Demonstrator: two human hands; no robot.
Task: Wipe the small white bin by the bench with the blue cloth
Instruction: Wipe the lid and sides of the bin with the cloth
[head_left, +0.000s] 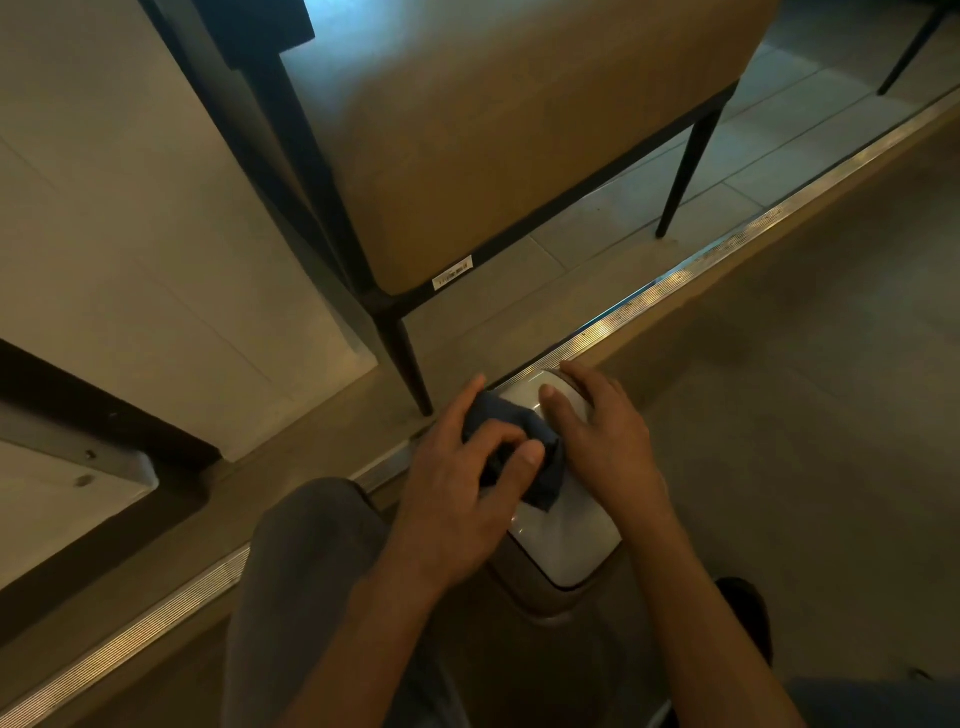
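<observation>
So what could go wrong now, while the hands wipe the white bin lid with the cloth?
The left hand presses the bunched blue cloth on the small white bin's lid; pushing hard might tip the bin. The right hand only rests flat, so it may slip. The bench leg stands close, so knuckles could knock it.

Bare forearms, grey trousers (306, 561) and a dark shoe (745, 613).

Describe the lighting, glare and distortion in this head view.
Head view: dim, warm light overall; cool bluish light falls on the bench top; glare glints along the metal floor strip and the white bin lid; wide-angle lens bends straight edges; the blue cloth reads nearly black.
</observation>
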